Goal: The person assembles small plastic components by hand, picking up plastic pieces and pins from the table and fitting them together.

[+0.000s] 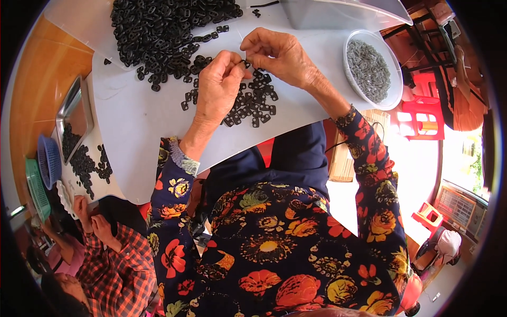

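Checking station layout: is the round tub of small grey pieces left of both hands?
No, the round tub stands right of both the left hand and right hand.

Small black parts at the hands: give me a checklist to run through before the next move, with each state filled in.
1. Left hand has a black part at its fingertips: ok.
2. Right hand grips that part too: cannot tell; its fingertips are close, contact unclear.
3. Loose black parts lie near the hands: ok.
4. Round bowl stands on the table and holds grey pieces: ok.
5. Large black pile kept together: not ok; parts straggle from its edge across the table.
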Demonstrator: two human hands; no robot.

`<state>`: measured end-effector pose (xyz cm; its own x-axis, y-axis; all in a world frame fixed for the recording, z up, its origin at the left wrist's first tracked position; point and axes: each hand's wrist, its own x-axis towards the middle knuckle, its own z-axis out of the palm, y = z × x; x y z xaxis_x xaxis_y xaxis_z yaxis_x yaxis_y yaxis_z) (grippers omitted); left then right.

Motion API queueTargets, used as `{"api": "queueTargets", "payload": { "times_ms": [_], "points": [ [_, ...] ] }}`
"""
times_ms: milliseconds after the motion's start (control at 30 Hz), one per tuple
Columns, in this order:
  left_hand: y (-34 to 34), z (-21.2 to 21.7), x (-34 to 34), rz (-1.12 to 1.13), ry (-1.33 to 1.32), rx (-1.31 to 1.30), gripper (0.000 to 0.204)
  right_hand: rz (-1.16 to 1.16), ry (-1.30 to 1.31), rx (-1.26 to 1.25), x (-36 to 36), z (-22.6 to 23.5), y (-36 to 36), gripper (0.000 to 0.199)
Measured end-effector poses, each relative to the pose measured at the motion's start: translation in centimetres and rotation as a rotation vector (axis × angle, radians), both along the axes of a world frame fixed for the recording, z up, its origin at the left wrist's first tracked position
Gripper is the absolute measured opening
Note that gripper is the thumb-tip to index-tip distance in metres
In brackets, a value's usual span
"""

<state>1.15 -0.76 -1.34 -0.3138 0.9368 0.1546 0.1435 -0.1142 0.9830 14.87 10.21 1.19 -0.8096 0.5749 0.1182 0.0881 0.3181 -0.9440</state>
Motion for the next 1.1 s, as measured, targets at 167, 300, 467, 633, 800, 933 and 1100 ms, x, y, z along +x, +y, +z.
{"api": "queueTargets", "payload": {
  "times_ms": [167, 300, 467, 633, 800, 933, 1100],
  "points": [
    [-0.5, 0.2, 0.5, 0.042, 0.142, 0.006, 0.002, -0.003, -0.036, 0.18, -0.1, 0.7, -0.7, 0.019],
    [-0.3, 0.1, 0.3, 0.001, 0.055, 0.013, 0.002, -0.005, -0.046, -0.053, 0.4, 0.1, -0.2, 0.014],
    [-0.1, -0.2, 0.1, -0.03, -0.061, -0.006, 0.002, -0.012, -0.124, 0.019, 0.3, 1.2, -0.4, 0.01],
    [-0.1, -0.1, -0.3, -0.06, -0.06, -0.017, 0.003, -0.033, -0.121, 0.034, 0.2, 0.9, -0.2, 0.014],
    [-0.1, -0.3, -0.7, -0.125, -0.263, -0.012, 0.009, 0.006, -0.089, -0.076, 0.6, 1.4, 0.0, 0.015],
    [-0.2, -0.5, -0.9, -0.168, -0.281, 0.008, 0.011, 0.038, -0.09, -0.117, 0.7, 1.1, 0.2, 0.014],
    [-0.3, 0.1, -0.6, -0.148, -0.186, -0.031, 0.009, 0.061, -0.072, -0.105, 0.7, 0.8, 0.4, 0.013]
  ]
}}
